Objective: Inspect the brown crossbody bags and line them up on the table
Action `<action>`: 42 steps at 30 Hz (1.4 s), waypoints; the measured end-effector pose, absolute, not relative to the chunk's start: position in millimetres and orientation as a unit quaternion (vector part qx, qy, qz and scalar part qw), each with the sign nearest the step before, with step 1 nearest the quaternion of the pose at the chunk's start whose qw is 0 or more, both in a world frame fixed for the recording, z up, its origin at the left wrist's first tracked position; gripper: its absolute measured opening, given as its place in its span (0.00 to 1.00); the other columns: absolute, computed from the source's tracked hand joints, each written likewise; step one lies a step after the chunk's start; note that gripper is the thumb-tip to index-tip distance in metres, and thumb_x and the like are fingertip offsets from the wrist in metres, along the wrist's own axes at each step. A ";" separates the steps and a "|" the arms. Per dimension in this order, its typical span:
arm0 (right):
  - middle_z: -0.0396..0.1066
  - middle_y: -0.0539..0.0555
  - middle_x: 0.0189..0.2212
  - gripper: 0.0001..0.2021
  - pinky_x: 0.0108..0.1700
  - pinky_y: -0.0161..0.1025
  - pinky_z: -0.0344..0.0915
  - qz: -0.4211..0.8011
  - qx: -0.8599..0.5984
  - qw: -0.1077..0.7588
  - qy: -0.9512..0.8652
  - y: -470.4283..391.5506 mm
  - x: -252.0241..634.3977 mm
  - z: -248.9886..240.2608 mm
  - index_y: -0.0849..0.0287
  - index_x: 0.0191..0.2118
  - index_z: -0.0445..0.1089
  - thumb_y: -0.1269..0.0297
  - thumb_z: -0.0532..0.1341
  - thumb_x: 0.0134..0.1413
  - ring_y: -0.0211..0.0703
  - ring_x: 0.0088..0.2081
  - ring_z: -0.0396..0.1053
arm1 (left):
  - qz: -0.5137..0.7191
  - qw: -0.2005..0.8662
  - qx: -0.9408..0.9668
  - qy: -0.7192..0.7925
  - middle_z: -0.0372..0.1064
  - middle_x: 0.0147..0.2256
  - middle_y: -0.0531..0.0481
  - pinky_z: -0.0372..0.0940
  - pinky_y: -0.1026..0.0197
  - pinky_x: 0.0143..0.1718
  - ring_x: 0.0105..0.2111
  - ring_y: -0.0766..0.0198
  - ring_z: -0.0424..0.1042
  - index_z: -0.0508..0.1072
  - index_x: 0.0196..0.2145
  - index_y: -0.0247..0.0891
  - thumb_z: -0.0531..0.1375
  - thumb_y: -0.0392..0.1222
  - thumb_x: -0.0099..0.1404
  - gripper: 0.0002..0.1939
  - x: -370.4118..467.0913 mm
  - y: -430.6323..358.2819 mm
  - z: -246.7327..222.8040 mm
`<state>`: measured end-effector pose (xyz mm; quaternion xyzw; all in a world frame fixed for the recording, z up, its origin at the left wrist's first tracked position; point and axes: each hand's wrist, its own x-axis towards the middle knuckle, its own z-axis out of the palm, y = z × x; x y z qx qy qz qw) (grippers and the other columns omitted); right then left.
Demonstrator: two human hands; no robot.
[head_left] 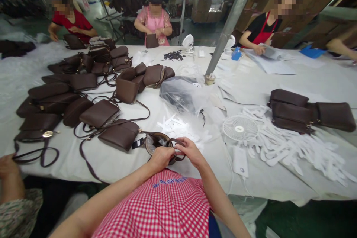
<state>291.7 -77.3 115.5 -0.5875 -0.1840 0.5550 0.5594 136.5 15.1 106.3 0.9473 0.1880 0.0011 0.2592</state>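
Close to my apron, at the table's near edge, a small brown handbag (150, 142) stands with its mouth open toward me, clear plastic showing inside. My left hand (163, 156) is closed on the bag's near rim. With bent fingers, my right hand (189, 150) grips the brown strap (178, 141) at the bag's right side. A black tag (138, 143) lies by the bag's left side. Just left of it rests another brown handbag (119, 135), closed and on its side. My fingertips partly cover the rim and the strap's end.
Many brown handbags (100, 113) with loose straps cover the left side. White paper strips (292, 148), a white fan (240, 128) and a power bank (240, 161) lie to the right. A plastic-wrapped dark bundle (178, 93) and a metal pole (231, 22) stand ahead. Co-workers surround the table.
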 end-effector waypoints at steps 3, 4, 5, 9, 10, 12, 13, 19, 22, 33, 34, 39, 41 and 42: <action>0.69 0.58 0.51 0.34 0.52 0.48 0.67 0.560 -0.564 0.541 -0.274 -86.2 300.5 114.8 0.53 0.56 0.64 0.61 0.71 0.40 0.50 0.55 0.67 | 0.008 0.282 0.933 0.224 0.75 0.31 0.49 0.63 0.62 0.33 0.31 0.60 0.74 0.72 0.37 0.37 0.56 0.32 0.63 0.06 137.6 20.8 111.7; 0.66 0.59 0.55 0.40 0.53 0.49 0.65 0.562 -0.564 0.521 -0.309 -90.3 301.1 110.2 0.51 0.60 0.60 0.62 0.72 0.38 0.51 0.58 0.64 | 0.013 0.289 0.927 0.238 0.75 0.32 0.49 0.64 0.62 0.34 0.31 0.60 0.74 0.71 0.39 0.37 0.56 0.32 0.63 0.07 138.4 23.6 114.1; 0.64 0.60 0.57 0.43 0.54 0.52 0.64 0.556 -0.569 0.501 -0.341 -94.3 300.0 103.6 0.50 0.61 0.59 0.63 0.73 0.35 0.53 0.59 0.63 | 0.019 0.297 0.921 0.252 0.76 0.32 0.49 0.64 0.62 0.34 0.32 0.61 0.74 0.71 0.40 0.37 0.56 0.31 0.63 0.08 139.4 26.6 116.5; 0.67 0.58 0.53 0.38 0.55 0.54 0.62 0.422 -0.632 0.490 -0.428 -99.7 279.7 70.6 0.55 0.56 0.65 0.64 0.73 0.33 0.55 0.55 0.65 | 0.032 0.326 0.902 0.283 0.76 0.33 0.48 0.65 0.63 0.35 0.33 0.61 0.75 0.72 0.37 0.35 0.56 0.32 0.63 0.06 144.1 36.0 122.8; 0.68 0.57 0.50 0.33 0.55 0.53 0.62 0.378 -0.645 0.499 -0.439 -97.7 273.3 64.3 0.56 0.53 0.66 0.64 0.72 0.36 0.53 0.52 0.66 | 0.031 0.332 0.899 0.282 0.76 0.32 0.48 0.66 0.63 0.35 0.33 0.61 0.75 0.73 0.35 0.35 0.56 0.33 0.63 0.06 145.1 37.0 123.4; 0.70 0.54 0.44 0.25 0.51 0.48 0.64 0.319 -0.662 0.505 -0.453 -91.0 263.1 56.8 0.56 0.49 0.68 0.64 0.69 0.42 0.49 0.47 0.67 | 0.027 0.343 0.898 0.274 0.76 0.31 0.49 0.66 0.64 0.35 0.32 0.62 0.75 0.74 0.33 0.35 0.57 0.33 0.62 0.06 147.0 37.5 123.7; 0.70 0.52 0.41 0.21 0.49 0.46 0.65 0.303 -0.667 0.503 -0.459 -87.2 259.8 55.3 0.55 0.47 0.68 0.64 0.67 0.44 0.48 0.44 0.68 | 0.026 0.346 0.898 0.270 0.76 0.31 0.50 0.66 0.64 0.35 0.32 0.62 0.75 0.74 0.33 0.35 0.57 0.33 0.61 0.06 147.8 37.2 123.6; 0.67 0.49 0.30 0.06 0.38 0.39 0.64 0.263 -0.691 0.495 -0.456 -71.4 259.3 53.4 0.57 0.35 0.68 0.62 0.61 0.50 0.43 0.34 0.66 | 0.043 0.312 0.903 0.290 0.75 0.32 0.48 0.65 0.62 0.37 0.34 0.60 0.74 0.74 0.33 0.36 0.56 0.35 0.63 0.06 152.2 33.3 122.6; 0.69 0.50 0.30 0.07 0.39 0.40 0.65 0.255 -0.700 0.491 -0.450 -68.5 263.2 50.0 0.57 0.35 0.68 0.61 0.61 0.50 0.44 0.33 0.66 | 0.064 0.282 0.905 0.312 0.75 0.32 0.47 0.64 0.62 0.35 0.33 0.60 0.74 0.73 0.35 0.36 0.55 0.35 0.65 0.07 150.8 33.5 124.1; 0.71 0.52 0.28 0.08 0.36 0.41 0.66 0.230 -0.726 0.467 -0.449 -64.7 276.4 47.7 0.56 0.34 0.69 0.60 0.60 0.48 0.46 0.31 0.68 | 0.110 0.173 0.919 0.338 0.73 0.31 0.46 0.60 0.58 0.38 0.34 0.59 0.71 0.73 0.33 0.38 0.54 0.36 0.67 0.08 136.7 54.1 131.8; 0.71 0.52 0.27 0.07 0.36 0.41 0.66 0.229 -0.726 0.464 -0.452 -64.3 277.4 48.5 0.56 0.33 0.69 0.60 0.60 0.48 0.46 0.30 0.68 | 0.111 0.166 0.920 0.337 0.72 0.31 0.46 0.60 0.58 0.38 0.35 0.59 0.70 0.73 0.32 0.38 0.55 0.37 0.67 0.08 136.1 56.0 132.3; 0.70 0.51 0.26 0.06 0.35 0.40 0.64 0.230 -0.724 0.456 -0.463 -65.3 283.1 52.5 0.56 0.32 0.69 0.61 0.59 0.50 0.46 0.30 0.66 | 0.104 0.140 0.927 0.332 0.72 0.30 0.47 0.58 0.56 0.39 0.37 0.57 0.68 0.72 0.30 0.39 0.58 0.38 0.65 0.06 134.2 63.7 132.9; 0.69 0.51 0.26 0.06 0.35 0.39 0.64 0.231 -0.726 0.453 -0.464 -67.6 286.5 54.5 0.56 0.32 0.69 0.61 0.59 0.50 0.45 0.30 0.66 | 0.100 0.134 0.928 0.332 0.72 0.29 0.47 0.58 0.55 0.40 0.38 0.56 0.67 0.72 0.30 0.39 0.59 0.38 0.65 0.06 133.6 65.2 132.4; 0.68 0.50 0.26 0.06 0.34 0.39 0.64 0.232 -0.726 0.451 -0.464 -69.2 288.5 55.7 0.56 0.32 0.69 0.60 0.59 0.50 0.45 0.29 0.65 | 0.099 0.132 0.928 0.334 0.72 0.29 0.47 0.57 0.55 0.40 0.37 0.56 0.67 0.72 0.30 0.38 0.59 0.39 0.65 0.05 133.1 65.7 132.2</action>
